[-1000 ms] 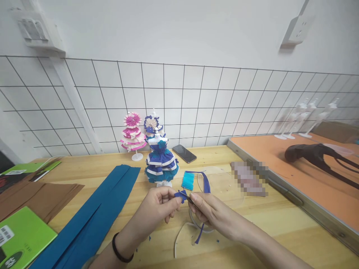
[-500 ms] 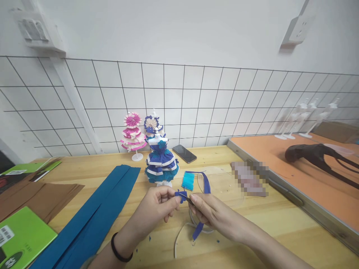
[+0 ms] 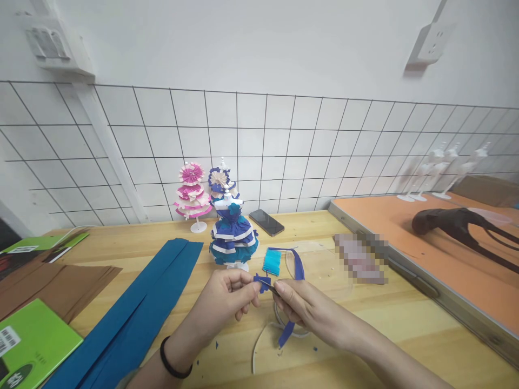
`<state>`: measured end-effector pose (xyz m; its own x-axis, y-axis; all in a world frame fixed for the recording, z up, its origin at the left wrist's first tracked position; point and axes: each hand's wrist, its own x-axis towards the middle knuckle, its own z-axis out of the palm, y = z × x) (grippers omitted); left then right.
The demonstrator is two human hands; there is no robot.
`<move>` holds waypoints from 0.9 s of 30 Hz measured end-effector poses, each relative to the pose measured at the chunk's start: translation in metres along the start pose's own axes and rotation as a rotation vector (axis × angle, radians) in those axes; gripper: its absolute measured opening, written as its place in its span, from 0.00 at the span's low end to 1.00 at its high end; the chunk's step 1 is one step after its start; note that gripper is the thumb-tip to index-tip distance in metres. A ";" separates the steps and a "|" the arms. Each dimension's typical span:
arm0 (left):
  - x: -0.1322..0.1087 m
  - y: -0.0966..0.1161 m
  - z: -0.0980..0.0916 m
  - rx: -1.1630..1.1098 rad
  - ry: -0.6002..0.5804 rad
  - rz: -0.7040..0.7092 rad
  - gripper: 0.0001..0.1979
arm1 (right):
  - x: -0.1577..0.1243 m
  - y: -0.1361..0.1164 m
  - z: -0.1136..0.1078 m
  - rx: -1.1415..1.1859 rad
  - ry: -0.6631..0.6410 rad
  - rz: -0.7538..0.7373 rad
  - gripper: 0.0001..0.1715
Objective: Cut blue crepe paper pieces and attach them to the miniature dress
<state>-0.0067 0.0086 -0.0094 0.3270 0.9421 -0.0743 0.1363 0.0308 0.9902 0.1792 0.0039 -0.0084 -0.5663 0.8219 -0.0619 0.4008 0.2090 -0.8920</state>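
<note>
1. Low in the middle of the head view, the two hands meet over the wooden table [image 3: 405,329]. The left hand [image 3: 227,300] comes in from the lower left and the right hand [image 3: 308,308] from the lower right.
2. Between them sits the folded end of a dark blue paper strip [image 3: 263,282]. The left thumb and forefinger are closed on it from the left, and the right fingertips pinch it from the right. Both hands are gripping, neither is open. A thin dark sliver shows under the right fingertips, and I cannot tell what it is.
3. The strip's long axis runs from the pinch down and to the right. It passes under the right hand, and its loose tail [image 3: 286,333] hangs out below that palm, over a clear plastic sheet [image 3: 263,351].
4. The folded end lies level with both sets of fingertips and touches each. The tail is nearer the right hand.
5. Just above the hands in the frame lie a turquoise pleated piece [image 3: 271,261] and a second curl of dark blue paper [image 3: 298,262]. Whether that curl joins the held strip is hidden by the right hand.
6. Further up stand a blue paper dress [image 3: 233,235] on a small stand, a pink paper dress [image 3: 191,197] and a phone [image 3: 266,222].
7. At the lower left lie a long teal sheet [image 3: 138,313], brown paper [image 3: 52,286] and a green booklet [image 3: 32,340]. An orange board [image 3: 425,237] fills the right side.
</note>
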 end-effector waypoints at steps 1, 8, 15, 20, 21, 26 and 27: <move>0.000 0.000 0.000 -0.004 0.002 -0.007 0.12 | 0.000 0.000 0.000 -0.007 0.000 -0.004 0.25; 0.001 -0.002 0.001 0.001 0.008 -0.005 0.12 | 0.000 -0.003 0.002 0.002 0.008 -0.031 0.25; 0.000 0.000 0.002 -0.013 0.023 -0.016 0.12 | 0.001 -0.002 0.002 0.020 0.010 -0.015 0.25; 0.000 -0.001 0.001 -0.003 0.010 -0.015 0.12 | 0.001 -0.001 0.001 0.014 0.012 -0.005 0.25; 0.000 -0.001 0.001 -0.001 0.007 -0.014 0.12 | 0.001 -0.002 0.001 0.012 0.014 -0.003 0.25; -0.001 0.002 0.001 -0.008 -0.007 -0.016 0.12 | 0.001 -0.003 0.001 0.002 0.006 -0.004 0.25; -0.001 0.002 0.000 -0.007 -0.013 -0.013 0.12 | 0.001 -0.004 0.000 0.001 0.003 -0.004 0.25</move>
<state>-0.0064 0.0078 -0.0075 0.3376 0.9371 -0.0884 0.1338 0.0452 0.9900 0.1770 0.0035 -0.0054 -0.5659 0.8225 -0.0573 0.3979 0.2116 -0.8927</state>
